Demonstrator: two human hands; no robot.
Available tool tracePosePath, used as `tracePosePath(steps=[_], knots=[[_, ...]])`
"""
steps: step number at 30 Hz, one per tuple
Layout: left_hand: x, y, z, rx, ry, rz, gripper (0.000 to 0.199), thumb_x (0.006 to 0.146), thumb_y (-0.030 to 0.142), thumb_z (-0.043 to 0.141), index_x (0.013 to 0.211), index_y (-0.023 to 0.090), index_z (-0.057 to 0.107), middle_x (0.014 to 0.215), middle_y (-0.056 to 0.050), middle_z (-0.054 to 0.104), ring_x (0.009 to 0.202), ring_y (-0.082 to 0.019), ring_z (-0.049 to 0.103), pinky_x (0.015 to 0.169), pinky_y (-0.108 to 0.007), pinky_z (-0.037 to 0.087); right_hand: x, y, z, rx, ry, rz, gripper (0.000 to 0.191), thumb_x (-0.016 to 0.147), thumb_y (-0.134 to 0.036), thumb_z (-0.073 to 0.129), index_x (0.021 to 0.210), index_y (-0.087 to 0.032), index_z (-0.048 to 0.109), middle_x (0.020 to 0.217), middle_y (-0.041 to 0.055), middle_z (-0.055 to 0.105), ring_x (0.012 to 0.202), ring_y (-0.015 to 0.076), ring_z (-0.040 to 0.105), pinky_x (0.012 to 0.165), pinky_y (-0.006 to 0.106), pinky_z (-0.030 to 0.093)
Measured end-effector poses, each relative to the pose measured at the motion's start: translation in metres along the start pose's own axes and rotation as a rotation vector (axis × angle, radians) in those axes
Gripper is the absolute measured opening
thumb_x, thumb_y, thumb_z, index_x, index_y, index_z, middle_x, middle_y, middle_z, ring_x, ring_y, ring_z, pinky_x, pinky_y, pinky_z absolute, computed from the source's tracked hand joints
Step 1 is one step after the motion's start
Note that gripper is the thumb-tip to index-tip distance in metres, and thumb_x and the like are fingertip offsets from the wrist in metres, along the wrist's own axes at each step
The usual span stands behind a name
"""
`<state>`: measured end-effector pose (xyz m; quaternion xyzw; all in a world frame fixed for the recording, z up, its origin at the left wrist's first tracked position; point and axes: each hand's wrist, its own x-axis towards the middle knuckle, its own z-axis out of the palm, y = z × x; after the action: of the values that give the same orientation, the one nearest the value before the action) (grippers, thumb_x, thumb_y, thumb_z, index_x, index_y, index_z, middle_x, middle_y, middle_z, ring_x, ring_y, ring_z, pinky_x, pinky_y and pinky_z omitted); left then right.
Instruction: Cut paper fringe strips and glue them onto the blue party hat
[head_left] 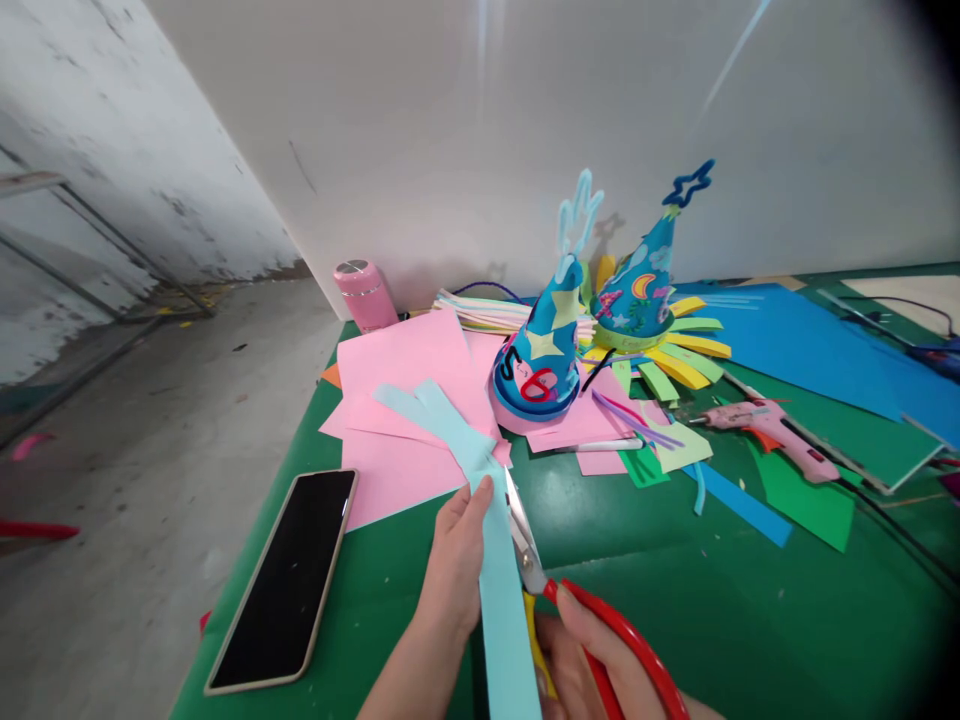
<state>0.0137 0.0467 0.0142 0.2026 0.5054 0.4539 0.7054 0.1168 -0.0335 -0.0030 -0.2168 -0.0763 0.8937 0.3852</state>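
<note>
A long light-blue paper strip [504, 590] runs up from the bottom edge, and its far end is split into two tails over pink paper. My left hand [459, 540] pinches the strip below the split, thumb on top. In my right hand [592, 655] are scissors [531, 565] with red and yellow handles. Their blades are parted and lie along the strip's right edge, near my left thumb. Beyond them stands a blue cone hat [551, 340] with a red 6 and stars on it.
A black-screened phone [283, 580] lies at the left edge of the green table [630, 535]. Pink sheets [397, 370] and a pink bottle [365, 297] are behind it. A second cone hat [641, 285], a pink glue gun [780, 430] with a cord, and blue sheets [810, 345] occupy the right side.
</note>
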Motion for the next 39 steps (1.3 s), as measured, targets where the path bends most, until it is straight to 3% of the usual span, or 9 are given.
tracePosePath(steps=[13, 23, 31, 39], knots=[[-0.004, -0.004, 0.001, 0.069, -0.034, 0.053, 0.029, 0.073, 0.044, 0.053, 0.065, 0.016, 0.049, 0.039, 0.003, 0.051, 0.031, -0.011, 0.046, 0.037, -0.021, 0.035, 0.000, -0.003, 0.002, -0.026, 0.018, 0.003, 0.056, 0.072, -0.062, 0.039, 0.084, -0.010, 0.056, 0.056, 0.0004, 0.050, 0.050, 0.0094, 0.047, 0.050, 0.021, 0.040], [-0.006, 0.003, 0.008, 0.056, 0.079, 0.047, 0.026, 0.071, 0.038, 0.058, 0.062, 0.015, 0.051, 0.041, 0.005, 0.050, 0.033, -0.007, 0.044, 0.036, -0.016, 0.032, -0.015, -0.021, 0.017, -0.119, 0.010, 0.112, 0.054, 0.075, -0.059, 0.040, 0.091, -0.010, 0.057, 0.058, 0.0030, 0.055, 0.049, 0.0134, 0.053, 0.050, 0.027, 0.045], [-0.008, -0.004, 0.008, 0.048, -0.007, 0.075, 0.027, 0.076, 0.040, 0.051, 0.064, 0.017, 0.047, 0.039, 0.004, 0.049, 0.031, -0.008, 0.044, 0.036, -0.018, 0.034, -0.013, -0.021, 0.020, -0.158, 0.042, 0.119, 0.055, 0.069, -0.062, 0.046, 0.095, -0.015, 0.058, 0.069, 0.0053, 0.060, 0.064, 0.0186, 0.059, 0.059, 0.029, 0.048], [-0.008, -0.002, 0.008, 0.071, 0.015, 0.079, 0.028, 0.074, 0.040, 0.053, 0.060, 0.017, 0.045, 0.039, 0.004, 0.051, 0.031, -0.009, 0.044, 0.036, -0.019, 0.034, -0.018, -0.020, 0.021, -0.185, 0.069, 0.128, 0.052, 0.068, -0.062, 0.046, 0.091, -0.017, 0.059, 0.063, 0.0044, 0.059, 0.060, 0.0185, 0.058, 0.052, 0.028, 0.046]])
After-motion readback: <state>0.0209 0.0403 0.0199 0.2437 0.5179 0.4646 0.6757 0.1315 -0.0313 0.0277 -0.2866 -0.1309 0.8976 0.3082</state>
